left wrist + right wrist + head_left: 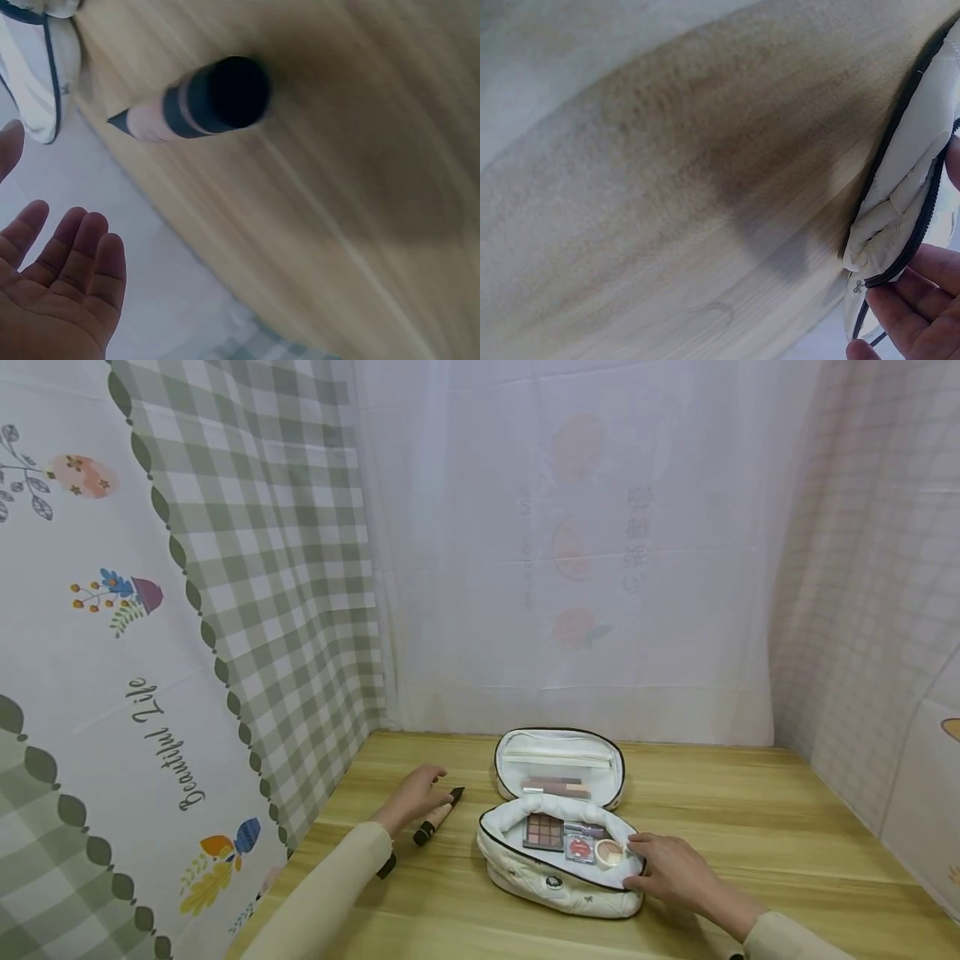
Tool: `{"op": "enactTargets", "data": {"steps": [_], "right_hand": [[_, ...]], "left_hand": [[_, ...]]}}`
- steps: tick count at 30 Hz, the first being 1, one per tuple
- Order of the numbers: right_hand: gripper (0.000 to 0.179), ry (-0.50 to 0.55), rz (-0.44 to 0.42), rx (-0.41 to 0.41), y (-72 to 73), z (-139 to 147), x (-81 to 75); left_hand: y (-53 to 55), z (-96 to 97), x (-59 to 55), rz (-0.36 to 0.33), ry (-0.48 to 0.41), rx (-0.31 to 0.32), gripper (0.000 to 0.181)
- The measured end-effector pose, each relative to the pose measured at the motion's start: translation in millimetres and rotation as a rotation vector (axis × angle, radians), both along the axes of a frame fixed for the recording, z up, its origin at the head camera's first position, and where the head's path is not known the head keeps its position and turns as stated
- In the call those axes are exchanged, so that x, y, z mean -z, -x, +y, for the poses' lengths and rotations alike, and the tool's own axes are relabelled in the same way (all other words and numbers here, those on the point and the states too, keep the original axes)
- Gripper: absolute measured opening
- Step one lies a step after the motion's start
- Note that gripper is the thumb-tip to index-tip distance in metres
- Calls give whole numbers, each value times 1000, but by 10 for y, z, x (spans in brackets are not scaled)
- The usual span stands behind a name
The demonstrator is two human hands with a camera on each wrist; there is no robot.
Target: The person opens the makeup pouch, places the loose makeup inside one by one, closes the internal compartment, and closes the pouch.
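Note:
A white quilted makeup bag with black zipper edging lies unzipped on the table, its lid folded back. Inside sit an eyeshadow palette, a red compact and a round powder compact. My right hand pinches the bag's right rim; in the right wrist view its fingers are along the zipper edge. To the left, my left hand is held with fingers spread and nothing in them. Beside it lies a beige-and-black pencil-shaped tube, its pointed tip facing away.
Slim tubes rest in the folded-back lid. A black-ended object shows partly behind my left sleeve. The wooden table meets white cloth at the back and a checked curtain at the left.

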State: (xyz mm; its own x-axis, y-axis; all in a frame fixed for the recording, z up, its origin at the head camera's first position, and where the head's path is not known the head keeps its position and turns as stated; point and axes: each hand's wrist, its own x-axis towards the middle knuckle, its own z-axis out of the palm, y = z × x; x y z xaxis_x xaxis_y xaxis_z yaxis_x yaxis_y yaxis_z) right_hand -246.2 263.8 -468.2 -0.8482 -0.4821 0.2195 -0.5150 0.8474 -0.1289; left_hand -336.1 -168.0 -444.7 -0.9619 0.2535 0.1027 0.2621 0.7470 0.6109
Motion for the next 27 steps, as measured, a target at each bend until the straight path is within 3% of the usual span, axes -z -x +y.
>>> {"op": "enactTargets", "data": {"steps": [8, 15, 27], "right_hand": [[58, -8, -28, 2, 14, 0, -14], [58, -18, -25, 4, 19, -12, -16], [57, -23, -34, -2, 16, -11, -18]], "left_hand": [[-36, -149, 187, -16, 32, -13, 53], [-85, -165, 361, -1, 57, -31, 53], [-132, -127, 497, 11, 108, -54, 51]]}}
